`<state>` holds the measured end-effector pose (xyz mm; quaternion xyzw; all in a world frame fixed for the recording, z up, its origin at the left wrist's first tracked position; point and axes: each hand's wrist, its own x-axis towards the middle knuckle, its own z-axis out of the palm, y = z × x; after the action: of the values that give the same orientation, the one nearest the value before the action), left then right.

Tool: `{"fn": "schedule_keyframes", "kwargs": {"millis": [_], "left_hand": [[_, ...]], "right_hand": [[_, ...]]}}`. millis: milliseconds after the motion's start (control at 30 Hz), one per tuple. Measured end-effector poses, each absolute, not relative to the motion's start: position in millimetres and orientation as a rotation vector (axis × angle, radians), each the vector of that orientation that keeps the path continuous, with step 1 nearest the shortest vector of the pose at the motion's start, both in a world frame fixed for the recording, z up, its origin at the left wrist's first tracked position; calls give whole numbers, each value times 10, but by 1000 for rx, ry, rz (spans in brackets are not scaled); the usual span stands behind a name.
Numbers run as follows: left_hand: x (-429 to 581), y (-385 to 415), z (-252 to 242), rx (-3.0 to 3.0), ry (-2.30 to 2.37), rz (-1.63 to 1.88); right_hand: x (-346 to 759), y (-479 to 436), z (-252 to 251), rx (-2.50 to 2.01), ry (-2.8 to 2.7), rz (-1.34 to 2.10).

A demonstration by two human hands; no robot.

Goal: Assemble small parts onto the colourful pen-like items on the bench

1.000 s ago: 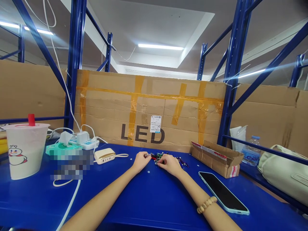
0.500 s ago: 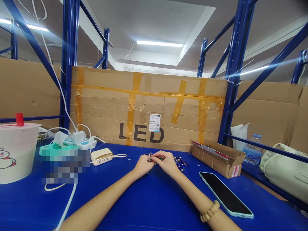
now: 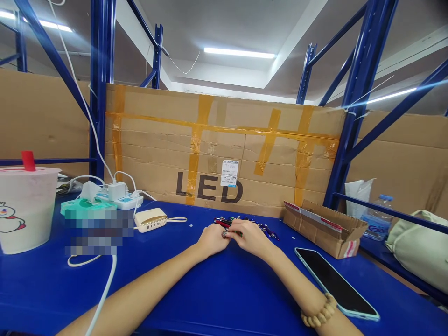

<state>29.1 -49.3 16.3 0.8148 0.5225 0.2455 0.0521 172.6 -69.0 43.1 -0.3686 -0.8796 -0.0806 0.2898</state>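
Apart a second ago, the left hand [image 3: 213,241] and right hand [image 3: 252,238] now meet, fingers pinched narrow on a small shiny piece [image 3: 224,234], apparently working it together, the colourful pile [image 3: 270,231] just beyond them.

between the forearms [image 3: 159,277] the counter [image 3: 220,294] is free; beyond the right hand [image 3: 251,237], small shiny pieces [image 3: 270,230], then the taped carton [image 3: 227,147], stand in the way, power bank [image 3: 151,220] at left, smartphone [image 3: 336,282] at right
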Motion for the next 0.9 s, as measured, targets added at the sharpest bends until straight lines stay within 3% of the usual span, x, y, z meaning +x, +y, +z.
{"fn": "schedule_keyframes", "kwargs": {"millis": [100, 200, 367, 467, 900], "left_hand": [[295, -497, 158, 2528, 1622, 680], [296, -507, 155, 2566, 1637, 638], [309, -533, 168, 2660, 1605, 567], [320, -531, 188, 2637, 1619, 552], [284, -471, 235, 2473, 1615, 710]], "right_hand": [[1709, -726, 444, -965, -2429, -325], [1700, -720, 436, -943, -2422, -203], [1730, -641, 371, -1124, -2236, 598], [1752, -591, 332, -1172, -2089, 888], [1731, -531, 295, -1145, -1896, 813]]}}
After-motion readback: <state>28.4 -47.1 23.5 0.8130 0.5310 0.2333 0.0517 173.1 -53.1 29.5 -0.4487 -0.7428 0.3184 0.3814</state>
